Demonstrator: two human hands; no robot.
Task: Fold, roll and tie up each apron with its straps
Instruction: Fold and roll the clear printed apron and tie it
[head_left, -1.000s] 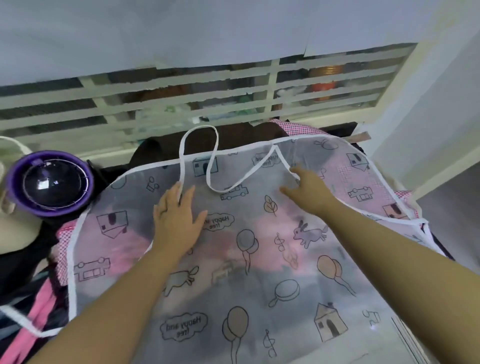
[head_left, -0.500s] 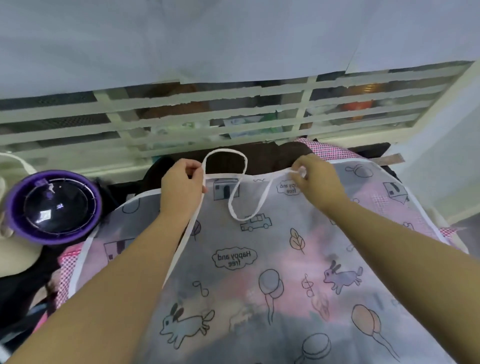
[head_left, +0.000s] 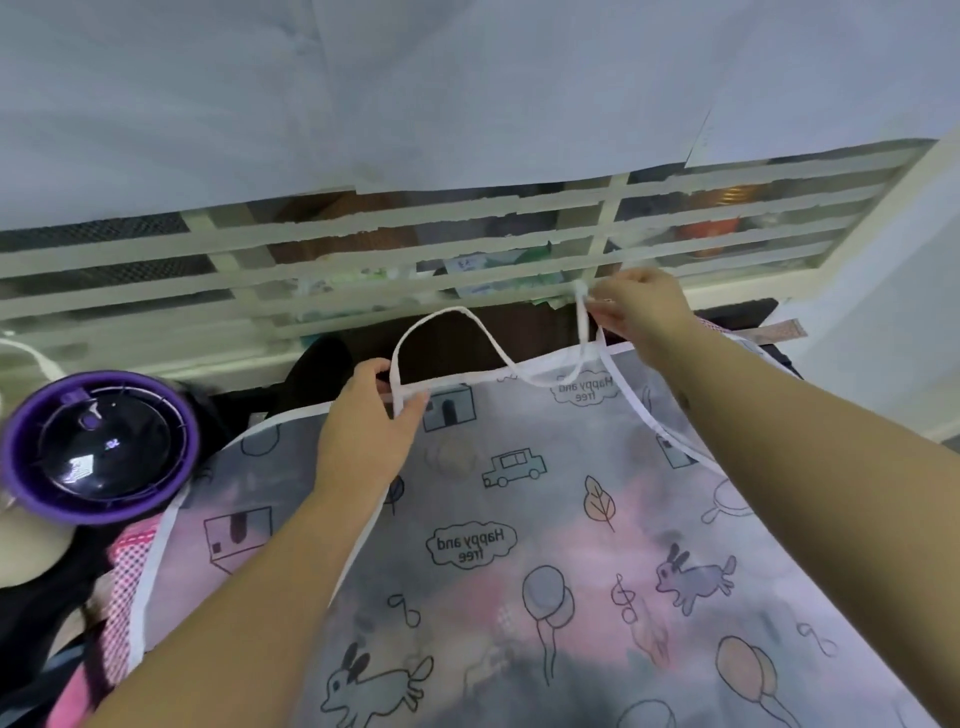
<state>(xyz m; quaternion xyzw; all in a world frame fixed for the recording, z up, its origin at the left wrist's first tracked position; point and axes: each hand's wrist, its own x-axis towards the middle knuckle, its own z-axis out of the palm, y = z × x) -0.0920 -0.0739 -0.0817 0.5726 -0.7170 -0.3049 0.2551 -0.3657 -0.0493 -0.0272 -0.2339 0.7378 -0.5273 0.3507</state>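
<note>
While the apron (head_left: 519, 545) was kept spread flat from the centre to 6 o'clock, its top left corner was still gripped by the left hand (head_left: 363, 436), with the fingers curled around the hem. Compared with half a second earlier, the right hand (head_left: 644, 317) had been raised toward 1 o'clock, and the white strap (head_left: 583, 332) was pinched between its fingertips, above the hem. A purple lid (head_left: 98, 447) was seen at 9 o'clock.

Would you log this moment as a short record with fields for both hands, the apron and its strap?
apron: printed, spread flat, unfolded
neck strap: loose loop beyond the top edge
left hand: pinches strap at apron's top left corner
right hand: pinches strap's other end, held above the edge
nearby: purple round container, left
</note>
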